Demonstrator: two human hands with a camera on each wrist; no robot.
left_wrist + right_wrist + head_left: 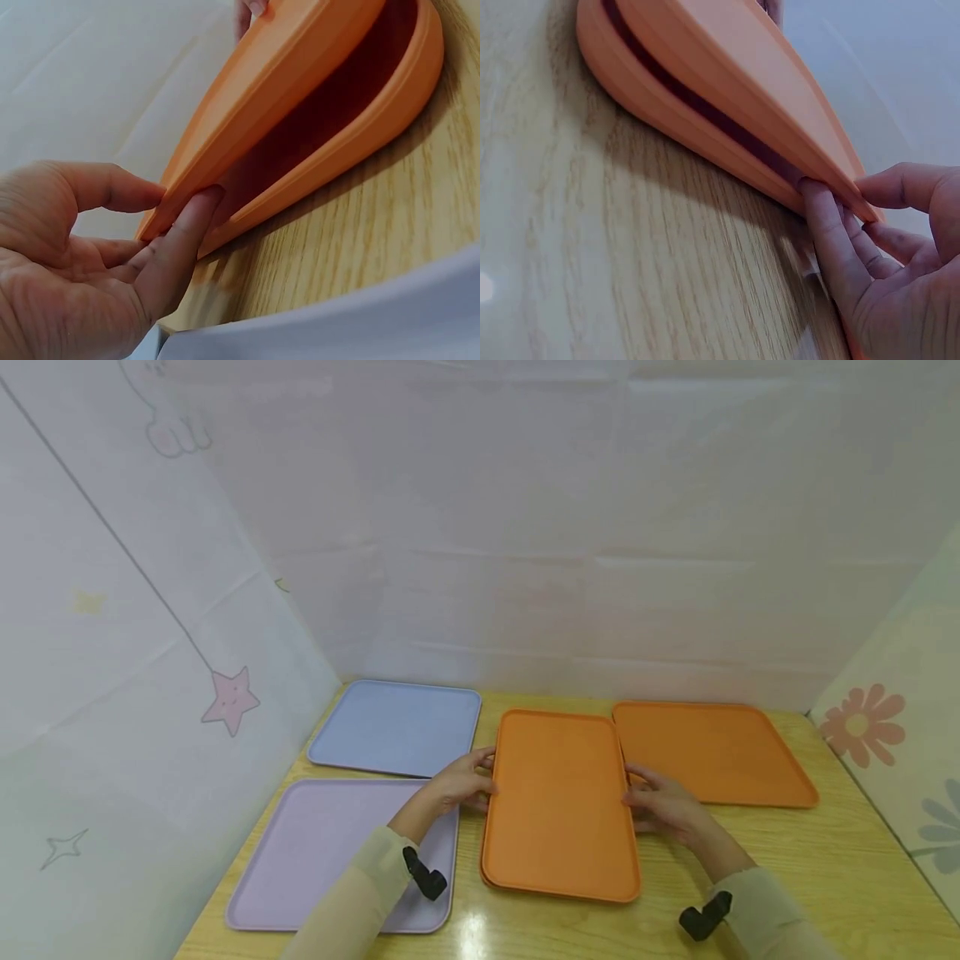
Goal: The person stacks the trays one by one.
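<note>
Two orange trays lie one over the other in the middle of the table, their long sides running away from me. My left hand (pixel 462 783) pinches the left edge of the upper orange tray (pixel 561 810), thumb on the rim and fingers beneath. On the opposite edge my right hand (pixel 663 806) pinches the same tray in the same way. A dark gap shows between it and the lower orange tray (pixel 337 176) in the left wrist view; in the right wrist view the gap is narrower. Most of the lower tray is hidden from the head view.
A lilac tray (pixel 322 852) lies at the front left, partly under my left forearm. Behind it is a blue tray (pixel 397 727). Another orange tray (pixel 712 752) lies at the back right, beside my right hand. A pale cloth wall (pixel 555 543) rises behind the wooden table (pixel 847 860).
</note>
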